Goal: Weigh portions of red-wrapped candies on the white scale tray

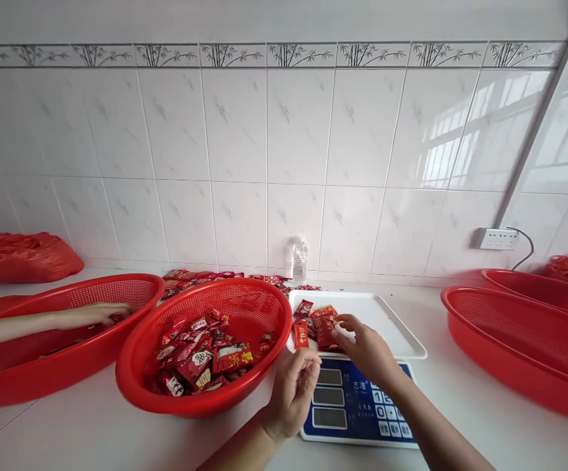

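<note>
My right hand (370, 350) is over the white tray (387, 320) of a digital scale, its fingers pinching a dark red snack packet (324, 330). Several other red packets lie beside it on the tray's left part, among them a bright red packet (301, 333). My left hand (294, 392) hovers at the scale's front left corner, fingers curled in; whatever it may hold is hidden. Just left of it stands a round red basket (137, 386) with many small red packets (200, 360) inside. My wrists partly cover the blue scale panel (357, 418) with its keys and displays.
Another person's hand (97, 315) reaches into a red basket (14, 379) at left. Loose packets (190, 281) and a clear bottle (300, 261) are by the wall. Red baskets (510, 353) stand at right, below a socket strip (497, 239). A red bag (29, 255) lies far left.
</note>
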Available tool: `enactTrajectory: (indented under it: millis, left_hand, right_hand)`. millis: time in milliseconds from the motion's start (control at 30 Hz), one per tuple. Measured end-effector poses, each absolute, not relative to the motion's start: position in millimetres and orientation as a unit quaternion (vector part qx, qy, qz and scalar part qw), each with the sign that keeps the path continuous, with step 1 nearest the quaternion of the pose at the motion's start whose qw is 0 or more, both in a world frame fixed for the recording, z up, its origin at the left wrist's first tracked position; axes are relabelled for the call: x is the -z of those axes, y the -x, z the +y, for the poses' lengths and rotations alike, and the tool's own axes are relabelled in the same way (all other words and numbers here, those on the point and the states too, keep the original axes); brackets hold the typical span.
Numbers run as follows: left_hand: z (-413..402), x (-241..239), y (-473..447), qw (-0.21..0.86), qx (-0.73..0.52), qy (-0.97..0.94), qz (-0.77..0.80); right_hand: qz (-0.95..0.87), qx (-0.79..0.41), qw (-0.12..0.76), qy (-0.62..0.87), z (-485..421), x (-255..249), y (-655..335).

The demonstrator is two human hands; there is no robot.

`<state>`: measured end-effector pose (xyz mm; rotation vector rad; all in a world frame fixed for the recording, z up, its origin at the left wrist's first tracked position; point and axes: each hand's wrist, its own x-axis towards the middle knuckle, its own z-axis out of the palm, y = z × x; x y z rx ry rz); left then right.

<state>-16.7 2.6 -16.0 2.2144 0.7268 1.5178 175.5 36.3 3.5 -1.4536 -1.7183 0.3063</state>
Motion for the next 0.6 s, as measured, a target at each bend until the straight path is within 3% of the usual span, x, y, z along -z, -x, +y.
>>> enactTrajectory:
  millis: [333, 433, 600]
  left_hand:
    - [1, 16, 18, 0.164, -0.559, -0.772, 0.254]
    - [3, 15, 19, 0.168, -0.572, -0.761, 0.256]
    - [3, 14, 18, 0.179, -0.568, -0.765, 0.244]
  right_hand:
    - [-0.686, -0.218, 0.436, 0.54, 56, -23, -171]
    - [-0.71, -0.248, 0.402, 0.522, 51, -33, -181]
    - [-0.734, -0.188, 0.357, 0.546, 36, -35, -188]
